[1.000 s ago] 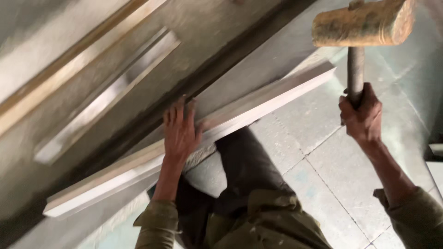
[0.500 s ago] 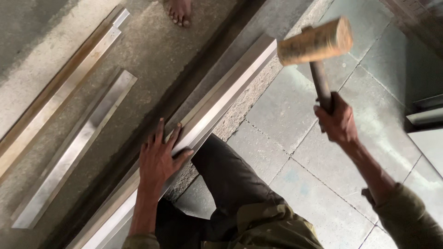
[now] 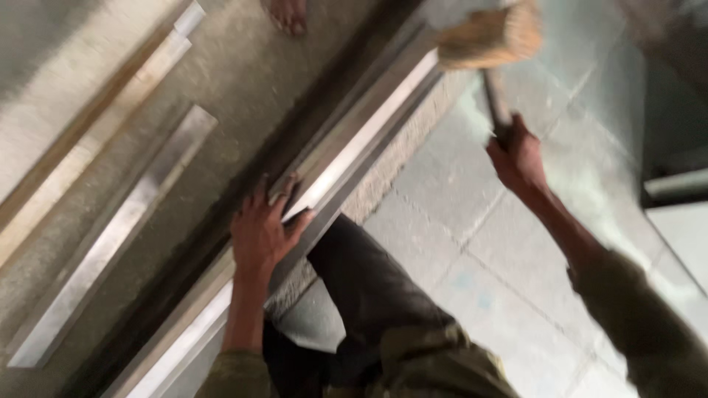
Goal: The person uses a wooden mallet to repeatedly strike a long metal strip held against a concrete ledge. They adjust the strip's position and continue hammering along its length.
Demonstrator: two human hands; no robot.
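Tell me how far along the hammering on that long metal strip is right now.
Done: the long metal strip lies along the floor edge, pinned flat by the left hand. In hand: the right hand grips the wooden mallet, its head over the strip's far end. Left: blur hides whether that end is seated; two other metal strips lie untouched alongside.

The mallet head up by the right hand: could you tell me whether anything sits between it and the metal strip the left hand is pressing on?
Nothing visible does. The mallet head, held by the right hand, hangs right at the far end of the strip, though blur hides whether they touch. The left hand presses the strip well down its length, away from the head.
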